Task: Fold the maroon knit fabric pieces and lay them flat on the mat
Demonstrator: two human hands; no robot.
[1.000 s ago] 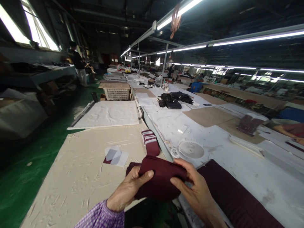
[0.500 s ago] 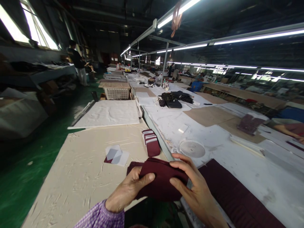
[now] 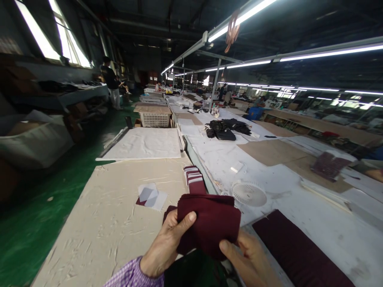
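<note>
Between my two hands is a small stack of maroon fabric pieces (image 3: 211,223) with rounded corners, held above the near table edge. My left hand (image 3: 167,241) grips its left side, thumb on the front and fingers behind. At the lower right, my right hand (image 3: 249,255) pinches the stack with the thumb in front; its other fingers are mostly hidden behind the cloth. Just beyond lies a fanned pile of maroon and white pieces (image 3: 196,181). White and grey scraps with a maroon corner (image 3: 152,196) rest on the beige table, to the left.
A beige-covered table (image 3: 98,215) extends left, beside a white-topped table (image 3: 287,191). A small white fan (image 3: 249,193) and a long maroon cloth (image 3: 299,249) lie to the right. Farther off are dark garments (image 3: 224,129), a crate (image 3: 155,118) and a standing person (image 3: 111,81).
My right hand has moved from the stack's upper right edge down to its lower right corner. More of the front cloth now shows. The view has turned slightly left.
</note>
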